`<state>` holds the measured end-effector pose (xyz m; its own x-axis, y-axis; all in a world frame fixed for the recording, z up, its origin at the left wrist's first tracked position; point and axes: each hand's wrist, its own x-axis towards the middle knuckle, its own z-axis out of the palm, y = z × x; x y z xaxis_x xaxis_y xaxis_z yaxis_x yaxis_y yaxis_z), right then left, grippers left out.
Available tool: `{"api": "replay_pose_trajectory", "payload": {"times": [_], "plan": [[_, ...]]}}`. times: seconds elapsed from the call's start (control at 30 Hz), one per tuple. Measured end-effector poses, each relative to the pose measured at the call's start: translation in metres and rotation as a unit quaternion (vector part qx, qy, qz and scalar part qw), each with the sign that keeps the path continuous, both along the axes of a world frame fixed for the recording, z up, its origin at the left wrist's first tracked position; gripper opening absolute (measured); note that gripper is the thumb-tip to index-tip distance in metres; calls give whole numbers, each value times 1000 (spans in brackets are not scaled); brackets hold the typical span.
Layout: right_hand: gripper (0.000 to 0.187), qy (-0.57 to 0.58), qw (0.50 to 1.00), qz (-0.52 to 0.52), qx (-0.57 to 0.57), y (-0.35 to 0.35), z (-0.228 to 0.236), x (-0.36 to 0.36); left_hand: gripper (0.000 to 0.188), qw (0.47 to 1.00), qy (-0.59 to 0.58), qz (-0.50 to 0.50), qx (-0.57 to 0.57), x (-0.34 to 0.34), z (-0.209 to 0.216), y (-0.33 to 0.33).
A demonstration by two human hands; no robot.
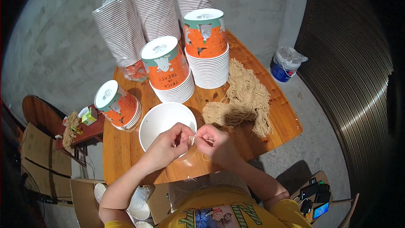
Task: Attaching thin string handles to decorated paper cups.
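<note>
A white paper bucket [162, 116] lies mouth toward me near the front edge of the wooden table. Over the near right part of its rim, my left hand [166, 145] and my right hand [215, 144] meet with fingertips pinched on a thin beige cord [192, 139]. A slack loop of this cord hangs under my right hand. Whether the cord passes through the bucket's wall is hidden by my fingers. Beyond my right hand lies a heap of beige cords [249, 97]. Left of the bucket stands a short upside-down stack of orange printed buckets [120, 107], with cord at its rims.
Two taller upside-down bucket stacks [168, 69] stand behind the white bucket. Plastic-wrapped stacks [120, 31] rise at the back. A red bench [90, 128] and cardboard boxes [46, 156] are left, a lidded pail [287, 65] right, and a stool with phone [320, 210] lower right.
</note>
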<state>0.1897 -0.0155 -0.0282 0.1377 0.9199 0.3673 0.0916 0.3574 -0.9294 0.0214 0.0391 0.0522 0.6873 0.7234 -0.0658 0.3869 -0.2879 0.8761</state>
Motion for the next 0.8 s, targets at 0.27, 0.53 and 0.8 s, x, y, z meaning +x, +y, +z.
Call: {"api": "replay_pose_trajectory", "payload": {"times": [0.27, 0.53, 0.8], "plan": [[11, -123, 991, -45, 22, -8, 8, -2, 10, 982, 3, -33, 184, -1, -11, -1], [13, -246, 960, -97, 94, -12, 8, -6, 9, 969, 21, 25, 246, 3, -10, -11], [14, -287, 937, -121, 157, -10, 6, -7, 7, 992, -27, 46, 116, 0, -18, -11]]}}
